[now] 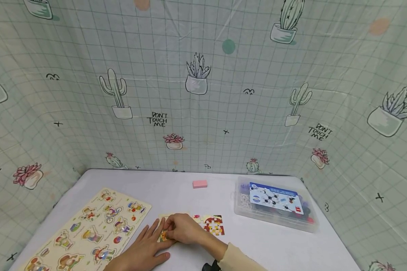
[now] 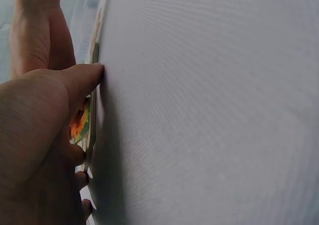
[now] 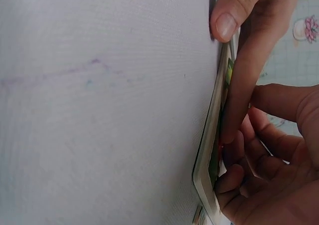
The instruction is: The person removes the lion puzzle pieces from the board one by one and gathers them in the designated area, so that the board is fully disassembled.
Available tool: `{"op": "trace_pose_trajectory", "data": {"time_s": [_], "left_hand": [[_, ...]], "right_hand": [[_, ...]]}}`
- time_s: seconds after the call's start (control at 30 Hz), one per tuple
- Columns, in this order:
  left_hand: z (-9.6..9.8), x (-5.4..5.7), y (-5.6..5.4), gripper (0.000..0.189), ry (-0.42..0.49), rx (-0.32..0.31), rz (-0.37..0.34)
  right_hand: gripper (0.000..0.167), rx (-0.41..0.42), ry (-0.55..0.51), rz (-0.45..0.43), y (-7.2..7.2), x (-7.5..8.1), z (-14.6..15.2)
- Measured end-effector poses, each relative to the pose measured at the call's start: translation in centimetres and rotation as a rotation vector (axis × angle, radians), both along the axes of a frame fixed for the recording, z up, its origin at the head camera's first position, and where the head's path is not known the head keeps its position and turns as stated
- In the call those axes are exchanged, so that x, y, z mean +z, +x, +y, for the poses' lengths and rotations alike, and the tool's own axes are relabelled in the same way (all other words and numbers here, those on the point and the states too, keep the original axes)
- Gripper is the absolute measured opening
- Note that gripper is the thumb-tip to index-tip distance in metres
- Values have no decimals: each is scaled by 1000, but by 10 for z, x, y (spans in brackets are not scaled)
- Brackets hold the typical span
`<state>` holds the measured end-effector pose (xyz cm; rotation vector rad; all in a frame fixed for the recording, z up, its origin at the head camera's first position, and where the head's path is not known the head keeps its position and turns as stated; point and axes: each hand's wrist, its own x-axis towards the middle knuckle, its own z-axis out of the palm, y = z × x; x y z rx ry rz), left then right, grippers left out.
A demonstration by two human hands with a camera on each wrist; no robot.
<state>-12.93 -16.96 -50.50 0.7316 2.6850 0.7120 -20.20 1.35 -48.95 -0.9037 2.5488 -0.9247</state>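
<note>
A small jigsaw puzzle board [image 3: 203,177] lies flat on the table under both hands, its picture mostly covered. My left hand [image 1: 148,244] rests along its left and near side with fingers straight, the thumb low at the near edge. From the right, my right hand [image 1: 184,227] reaches over the board with curled fingers. It pinches a jigsaw piece [image 2: 79,123], orange and green, which tilts up from the board in the left wrist view. The fingertips hide much of that piece. Joined jigsaw pieces [image 1: 214,225] in red and yellow lie just right of the right hand.
A large cream board with cartoon figures [image 1: 91,233] lies at the left. At the back is a pink block [image 1: 199,184]. A clear plastic case with a blue label [image 1: 274,201] stands at the right. Something black [image 1: 211,266] sits at the near edge beside the right sleeve.
</note>
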Motion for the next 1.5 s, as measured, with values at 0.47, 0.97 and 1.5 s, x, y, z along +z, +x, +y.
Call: {"op": "trace_pose_trajectory", "data": {"time_s": [0.47, 0.97, 1.5], "left_hand": [[-1, -1, -1, 51, 16, -3, -4], [0, 1, -1, 45, 56, 2, 16], [3, 2, 2, 55, 11, 14, 110]], "right_hand": [[11, 15, -131, -72, -3, 7, 6], [9, -44, -156, -100, -21, 22, 67], [8, -45, -149, -253, -9, 5, 99]]}}
